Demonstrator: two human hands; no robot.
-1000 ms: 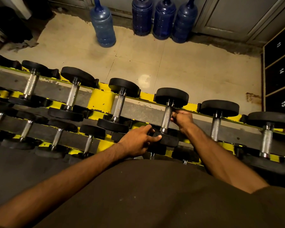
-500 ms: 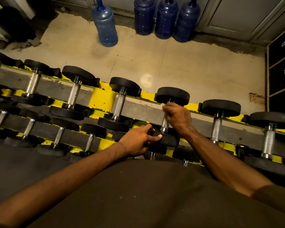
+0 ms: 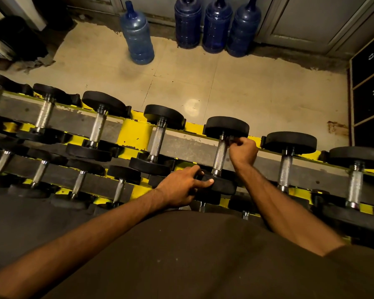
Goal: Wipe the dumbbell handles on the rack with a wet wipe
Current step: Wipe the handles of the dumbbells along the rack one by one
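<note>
**Right hand at the top of one handle**

Stands over the yellow rack [image 3: 136, 134], looking straight down on its top row. Rests the left hand [image 3: 181, 186] on the near head [image 3: 224, 187] of one dumbbell, fingers almost straight across the black rubber, thumb along its edge. Curls the right hand [image 3: 243, 149] against the upper end of that dumbbell handle [image 3: 219, 156], fingertips pinching the knurled steel just below the far head [image 3: 226, 126]. Cannot make out the wet wipe inside the curled fingers. Leaves the neighbouring dumbbells [image 3: 158, 139] lying in their cradles on both sides, untouched. Beyond the rack, on the tiled floor [image 3: 246, 93]: four blue water bottles [image 3: 138, 37] upright near the wall. At far right, dark numbered lockers [image 3: 369, 100].
</note>
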